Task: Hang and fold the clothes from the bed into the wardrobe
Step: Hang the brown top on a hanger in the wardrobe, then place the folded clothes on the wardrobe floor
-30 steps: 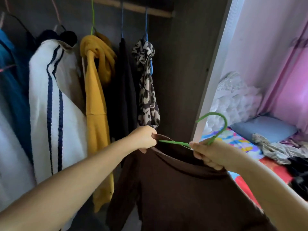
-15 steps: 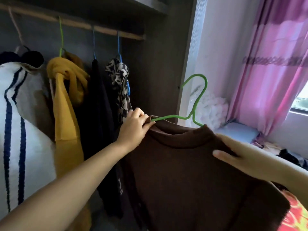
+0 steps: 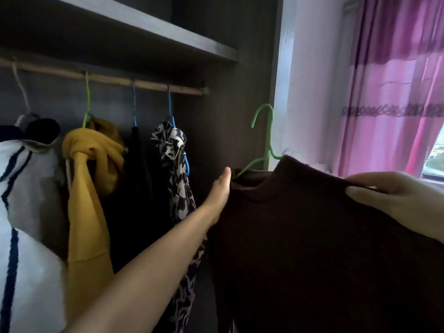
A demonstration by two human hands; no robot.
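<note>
Home bedroom, at an open wardrobe. Dark wardrobe interior fills left and centre of the frame: a shelf [image 3: 144, 27] across the upper left, a wooden hanging rail [image 3: 108, 79] just under it. Clothes hang from the rail on coloured wire hangers: a white garment with navy stripes [image 3: 21, 188] at far left, a mustard-yellow top [image 3: 89, 179], a dark garment [image 3: 139, 188], a black-and-white patterned piece [image 3: 175, 164]. Right of the wardrobe's edge, a pale painted wall [image 3: 317, 80]. Upper right: a pink curtain [image 3: 389, 92] with a patterned band, daylight through a window [image 3: 434, 155] at the right edge. Domestic, lived-in.
</note>
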